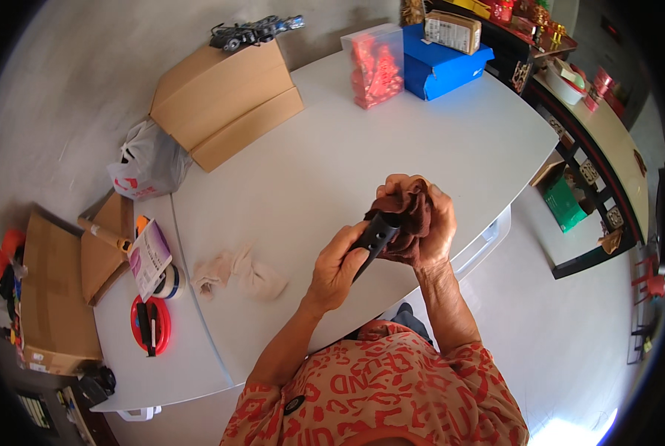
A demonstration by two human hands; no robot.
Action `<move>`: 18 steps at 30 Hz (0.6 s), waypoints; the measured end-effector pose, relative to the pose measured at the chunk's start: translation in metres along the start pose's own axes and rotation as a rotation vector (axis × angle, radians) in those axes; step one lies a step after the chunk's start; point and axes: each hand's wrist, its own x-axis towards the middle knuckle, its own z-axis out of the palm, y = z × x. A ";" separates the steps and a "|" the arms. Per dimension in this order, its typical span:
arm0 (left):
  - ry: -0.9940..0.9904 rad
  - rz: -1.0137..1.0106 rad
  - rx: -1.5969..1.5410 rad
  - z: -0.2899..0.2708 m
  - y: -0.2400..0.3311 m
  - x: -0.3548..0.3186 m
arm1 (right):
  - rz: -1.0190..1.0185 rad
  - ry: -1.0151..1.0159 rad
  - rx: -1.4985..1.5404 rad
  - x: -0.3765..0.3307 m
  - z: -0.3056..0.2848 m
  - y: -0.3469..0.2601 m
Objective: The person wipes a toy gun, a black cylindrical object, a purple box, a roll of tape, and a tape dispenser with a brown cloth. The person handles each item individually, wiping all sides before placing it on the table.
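My left hand (335, 269) is closed around a black tube-shaped handle (377, 236) with small round marks along its side. Its exact kind cannot be made out. A crumpled dark brown cloth (410, 215) is gripped in my right hand (440, 227) and pressed against the handle's upper end, which it partly hides. Both hands are above the front part of the white table (332, 163). To the left of my left hand, a crumpled beige cloth (239, 273) lies on the tabletop.
A cardboard box (224, 104), a clear box with red contents (377, 67) and a blue box (440, 67) line the far side. At left are a grey plastic bag (150, 160), a red round dish (163, 338) with black items, and another cardboard box (57, 297).
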 end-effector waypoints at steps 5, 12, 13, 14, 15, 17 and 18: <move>0.015 0.009 0.012 -0.006 0.001 -0.002 | -0.152 -0.329 -0.877 -0.017 -0.002 -0.027; -0.149 0.186 0.196 -0.006 0.019 0.007 | -0.076 -0.411 -0.721 -0.026 -0.014 -0.038; -0.174 0.178 0.197 -0.005 0.020 0.006 | -0.043 -0.364 -0.542 -0.027 -0.014 -0.037; -0.176 0.190 0.190 -0.003 0.020 0.007 | -0.012 -0.316 -0.364 -0.029 -0.013 -0.034; -0.179 0.201 0.182 -0.001 0.020 0.007 | 0.017 -0.267 -0.185 -0.030 -0.012 -0.031; -0.148 0.166 0.109 0.003 0.018 0.007 | 0.059 -0.147 0.127 -0.031 -0.015 -0.027; -0.115 0.120 0.045 0.005 0.014 0.006 | 0.052 -0.120 0.105 -0.034 -0.014 -0.026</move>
